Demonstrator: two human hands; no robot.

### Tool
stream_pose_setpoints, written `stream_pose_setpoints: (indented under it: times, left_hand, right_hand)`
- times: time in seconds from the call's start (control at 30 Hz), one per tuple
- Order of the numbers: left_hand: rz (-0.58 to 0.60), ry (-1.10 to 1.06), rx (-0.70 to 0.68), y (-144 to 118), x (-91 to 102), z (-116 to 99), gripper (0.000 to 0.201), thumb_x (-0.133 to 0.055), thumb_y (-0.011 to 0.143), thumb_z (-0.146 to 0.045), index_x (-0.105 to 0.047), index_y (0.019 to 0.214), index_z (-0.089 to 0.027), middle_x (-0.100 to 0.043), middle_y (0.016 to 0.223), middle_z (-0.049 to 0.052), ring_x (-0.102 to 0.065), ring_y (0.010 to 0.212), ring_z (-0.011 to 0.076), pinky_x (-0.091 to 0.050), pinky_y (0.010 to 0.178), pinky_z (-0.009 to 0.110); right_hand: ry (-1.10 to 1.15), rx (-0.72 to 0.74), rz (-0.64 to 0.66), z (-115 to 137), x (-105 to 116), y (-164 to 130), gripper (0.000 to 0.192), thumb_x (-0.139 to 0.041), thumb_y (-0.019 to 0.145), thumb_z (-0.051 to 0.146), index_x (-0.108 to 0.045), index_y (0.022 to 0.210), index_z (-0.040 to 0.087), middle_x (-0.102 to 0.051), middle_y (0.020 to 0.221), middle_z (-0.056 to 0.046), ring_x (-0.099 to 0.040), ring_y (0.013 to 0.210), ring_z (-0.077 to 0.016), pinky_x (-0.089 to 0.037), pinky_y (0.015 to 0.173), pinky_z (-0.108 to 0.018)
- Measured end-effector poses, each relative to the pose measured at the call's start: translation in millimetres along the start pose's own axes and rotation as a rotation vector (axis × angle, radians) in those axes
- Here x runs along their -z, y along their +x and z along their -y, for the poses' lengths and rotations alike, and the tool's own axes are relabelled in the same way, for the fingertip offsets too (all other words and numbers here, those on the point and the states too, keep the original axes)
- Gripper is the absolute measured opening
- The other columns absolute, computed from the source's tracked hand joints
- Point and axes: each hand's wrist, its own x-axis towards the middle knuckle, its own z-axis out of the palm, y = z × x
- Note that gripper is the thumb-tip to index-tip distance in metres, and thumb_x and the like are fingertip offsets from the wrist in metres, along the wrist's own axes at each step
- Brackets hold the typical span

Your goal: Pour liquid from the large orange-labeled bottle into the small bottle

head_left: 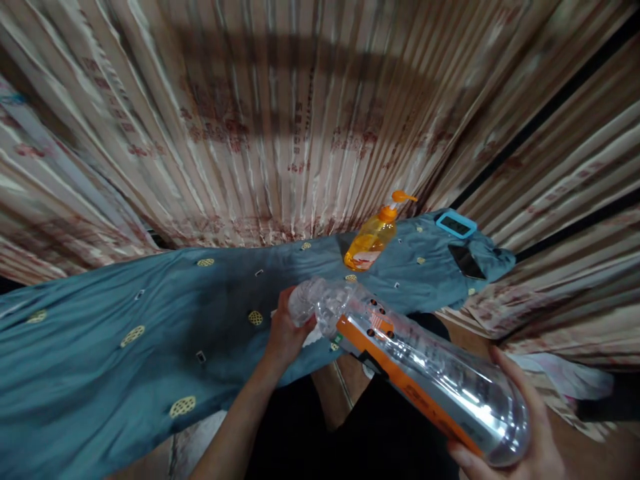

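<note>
A large clear plastic bottle (425,360) with an orange and grey label lies tilted across my lap, its base towards me on the right. My right hand (530,427) wraps round the base, thumb and fingers on opposite sides. At the narrow far end, my left hand (287,330) is closed round clear plastic; whether this is the bottle's own neck or a separate clear piece, I cannot tell. Something white (314,335) shows beside the left fingers. Beyond the bottle stands an orange pump bottle (370,243) holding yellow-orange liquid.
A teal cloth (165,320) with yellow patterns covers the long surface before me. At its right end are a blue-framed device (456,225) and a dark phone-like slab (467,261). Pleated floral curtains (260,133) hang close behind and on the right.
</note>
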Motion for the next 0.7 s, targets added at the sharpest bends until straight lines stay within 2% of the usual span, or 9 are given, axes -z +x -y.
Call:
stream_pose_setpoints:
  times: [0.1,0.23,0.4,0.6,0.7]
  left_hand:
    - [-0.003,0.002,-0.006,-0.3,-0.3,-1.2,0.058,-0.075,0.072,-0.04,-0.049,0.119,-0.019,-0.066,0.111,0.007,-0.067,0.098,0.0246,-0.055,0.087,0.04]
    - [-0.019,0.018,0.017,0.0,-0.3,-2.8,0.059,-0.077,0.068,-0.034,-0.049,0.118,-0.019,-0.066,0.11,0.007,-0.067,0.099,0.025,-0.054,0.089,0.04]
    - [-0.022,0.008,-0.004,-0.5,-0.5,-5.8,0.057,-0.075,0.067,-0.032,-0.049,0.116,-0.019,-0.066,0.109,0.006,-0.066,0.1,0.0246,-0.054,0.091,0.041]
    - [-0.033,-0.023,0.029,-2.7,-2.9,-3.9,0.059,-0.075,0.065,-0.025,-0.049,0.117,-0.019,-0.067,0.108,0.005,-0.068,0.098,0.0236,-0.055,0.088,0.036]
    - [-0.053,-0.035,0.018,-3.0,-3.4,-1.5,0.058,-0.075,0.065,-0.026,-0.049,0.116,-0.02,-0.067,0.106,0.005,-0.068,0.098,0.0238,-0.055,0.088,0.037]
  right_hand:
    - [-0.111,0.201,0.09,-19.1,4.4,0.8,0.094,-0.072,0.074,0.056,-0.032,0.151,0.02,-0.056,0.135,-0.01,-0.063,0.111,-0.024,-0.055,0.086,-0.03]
    - [-0.08,0.181,0.045,-25.9,2.8,2.3,0.092,-0.069,0.076,0.059,-0.033,0.15,0.02,-0.056,0.133,-0.009,-0.062,0.11,-0.0235,-0.054,0.087,-0.03]
    - [-0.112,0.33,0.073,-32.9,3.0,6.6,0.095,-0.071,0.076,0.054,-0.029,0.152,0.015,-0.055,0.132,-0.012,-0.062,0.108,-0.024,-0.056,0.082,-0.029]
    - [-0.079,0.359,0.079,-46.8,2.5,8.8,0.099,-0.074,0.073,0.052,-0.029,0.152,0.013,-0.053,0.134,-0.013,-0.06,0.108,-0.0263,-0.052,0.081,-0.033]
    - [-0.058,0.283,0.051,-41.8,-1.0,7.8,0.098,-0.073,0.071,0.058,-0.032,0.151,0.019,-0.053,0.134,-0.012,-0.058,0.107,-0.0291,-0.048,0.083,-0.038]
